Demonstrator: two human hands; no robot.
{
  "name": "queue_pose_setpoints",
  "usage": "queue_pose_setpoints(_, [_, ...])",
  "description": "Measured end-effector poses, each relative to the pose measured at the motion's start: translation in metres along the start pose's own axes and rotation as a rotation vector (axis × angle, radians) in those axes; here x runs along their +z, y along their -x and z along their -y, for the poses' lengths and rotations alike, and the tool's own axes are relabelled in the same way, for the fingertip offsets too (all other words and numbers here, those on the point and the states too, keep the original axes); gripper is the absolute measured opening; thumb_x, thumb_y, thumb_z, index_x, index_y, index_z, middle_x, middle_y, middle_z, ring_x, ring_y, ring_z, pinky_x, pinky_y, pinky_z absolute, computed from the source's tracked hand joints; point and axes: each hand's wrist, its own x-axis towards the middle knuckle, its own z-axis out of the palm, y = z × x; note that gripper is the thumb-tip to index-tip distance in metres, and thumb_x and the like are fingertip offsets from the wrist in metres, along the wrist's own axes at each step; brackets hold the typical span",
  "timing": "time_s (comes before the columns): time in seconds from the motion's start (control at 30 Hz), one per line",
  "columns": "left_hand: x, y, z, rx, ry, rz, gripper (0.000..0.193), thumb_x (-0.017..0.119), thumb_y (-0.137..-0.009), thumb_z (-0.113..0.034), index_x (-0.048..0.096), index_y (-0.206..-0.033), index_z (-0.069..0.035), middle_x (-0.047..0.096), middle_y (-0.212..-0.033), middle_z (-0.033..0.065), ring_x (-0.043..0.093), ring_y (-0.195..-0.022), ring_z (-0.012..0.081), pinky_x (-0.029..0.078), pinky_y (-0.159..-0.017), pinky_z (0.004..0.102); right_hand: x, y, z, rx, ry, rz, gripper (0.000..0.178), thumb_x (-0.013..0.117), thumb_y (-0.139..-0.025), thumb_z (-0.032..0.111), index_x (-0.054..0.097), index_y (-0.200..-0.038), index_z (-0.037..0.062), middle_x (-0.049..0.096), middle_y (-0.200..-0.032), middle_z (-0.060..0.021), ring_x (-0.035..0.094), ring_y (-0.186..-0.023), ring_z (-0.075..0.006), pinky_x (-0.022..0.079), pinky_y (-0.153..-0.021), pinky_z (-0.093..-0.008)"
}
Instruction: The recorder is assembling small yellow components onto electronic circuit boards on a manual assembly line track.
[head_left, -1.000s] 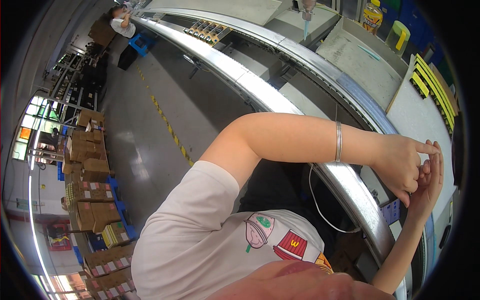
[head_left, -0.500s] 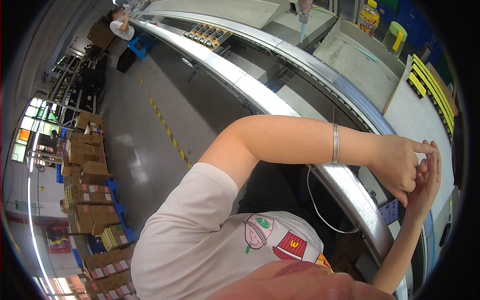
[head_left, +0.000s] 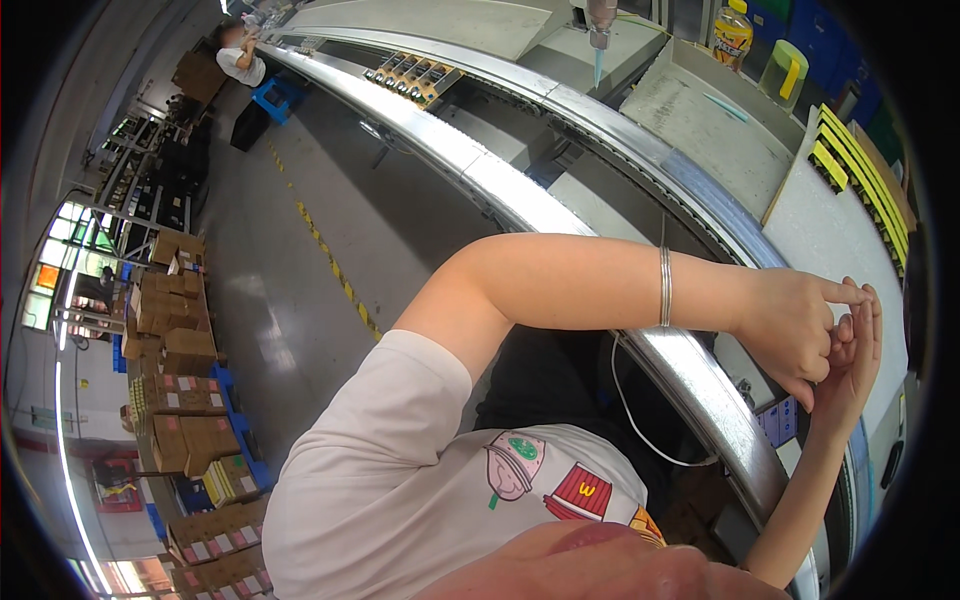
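- While my head tilts down and sideways, my left hand [head_left: 795, 325] and right hand [head_left: 850, 365] meet at the right of the view, above the white work surface [head_left: 830, 240].
- Left fingers [head_left: 845, 293] curl in, forefinger stretched out onto the right fingertips — touching.
- Whether anything is pinched between them, I cannot tell — too small.
- A thin bangle [head_left: 664, 287] rings my left wrist.
- The curved metal conveyor rail [head_left: 500, 190] runs under my forearm.
- Yellow strips [head_left: 860, 165] lie beyond the hands.
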Motion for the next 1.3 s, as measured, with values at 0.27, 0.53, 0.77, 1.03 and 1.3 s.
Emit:
queue_pose_setpoints(0.27, [0.0010, 0.0003, 0.0005, 0.004, -0.001, -0.008, 0.040, 0.069, -0.083, -0.050, 0.065, -0.061, -0.017, 0.063, -0.061, -0.0035, 0.058, -0.056, 0.0174, 0.040, -0.114, 0.0498, 0.0056, 0.0032, 0.0043, 0.022, -0.029, -0.006, 0.041, 0.048, -0.107, 0.022, 0.048, -0.141, -0.0010, 0.060, -0.136, -0.0164, 0.050, -0.074, -0.0016, 0.042, -0.062, -0.0122])
queue_pose_setpoints(0.53, [-0.0015, -0.0010, 0.0001, 0.002, -0.005, -0.002, 0.039, 0.070, -0.082, -0.049, 0.065, -0.061, -0.017, 0.063, -0.060, -0.0033, 0.058, -0.055, 0.0177, 0.039, -0.115, 0.0500, 0.0045, 0.0033, 0.0043, 0.005, -0.018, 0.014, 0.041, 0.048, -0.106, 0.022, 0.047, -0.141, -0.0008, 0.059, -0.137, -0.0164, 0.052, -0.076, -0.0024, 0.044, -0.063, -0.0127])
queue_pose_setpoints(0.77, [0.0001, -0.0002, -0.0005, 0.011, -0.021, 0.033, 0.042, 0.066, -0.085, -0.052, 0.068, -0.062, -0.018, 0.064, -0.060, -0.0035, 0.062, -0.057, 0.0180, 0.036, -0.116, 0.0513, -0.0023, 0.0004, -0.0007, 0.016, -0.049, 0.030, 0.041, 0.049, -0.106, 0.022, 0.048, -0.140, -0.0004, 0.060, -0.136, -0.0158, 0.053, -0.076, -0.0026, 0.044, -0.063, -0.0126])
queue_pose_setpoints(1.03, [-0.0027, -0.0020, -0.0015, 0.010, -0.028, 0.025, 0.042, 0.067, -0.085, -0.052, 0.067, -0.061, -0.018, 0.064, -0.059, -0.0032, 0.061, -0.056, 0.0180, 0.037, -0.115, 0.0510, -0.0029, -0.0008, -0.0005, 0.012, -0.090, 0.034, 0.036, 0.051, -0.105, 0.019, 0.050, -0.136, 0.0010, 0.063, -0.131, -0.0145, 0.053, -0.075, -0.0020, 0.044, -0.062, -0.0123])
queue_pose_setpoints(1.3, [0.0002, -0.0017, -0.0021, 0.015, 0.002, 0.015, 0.042, 0.067, -0.085, -0.052, 0.067, -0.060, -0.018, 0.063, -0.059, -0.0032, 0.059, -0.055, 0.0180, 0.038, -0.115, 0.0504, -0.0014, -0.0001, 0.0033, 0.007, -0.090, 0.067, 0.030, 0.052, -0.104, 0.018, 0.052, -0.130, 0.0024, 0.065, -0.125, -0.0132, 0.053, -0.074, -0.0009, 0.044, -0.062, -0.0120])
